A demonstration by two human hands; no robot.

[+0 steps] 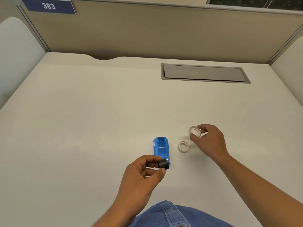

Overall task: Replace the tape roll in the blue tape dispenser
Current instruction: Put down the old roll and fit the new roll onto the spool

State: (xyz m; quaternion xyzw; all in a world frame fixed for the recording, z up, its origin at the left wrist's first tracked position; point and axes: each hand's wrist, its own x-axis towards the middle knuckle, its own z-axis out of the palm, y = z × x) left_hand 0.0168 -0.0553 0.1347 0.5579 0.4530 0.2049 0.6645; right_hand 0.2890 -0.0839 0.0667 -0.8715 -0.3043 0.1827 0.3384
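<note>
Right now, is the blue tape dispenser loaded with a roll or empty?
Empty. The blue tape dispenser lies on the desk with its bay bare; the left hand holds the black spool, the right hand a tape roll.

The white surface (98,112) carries a closed grey cable hatch (203,73). The beige partition (147,30) bears a blue "383" plate (48,6).

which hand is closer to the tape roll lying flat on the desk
Right. The right hand, holding another roll, is just beside the tape roll; the left hand is beyond the blue dispenser.
</note>
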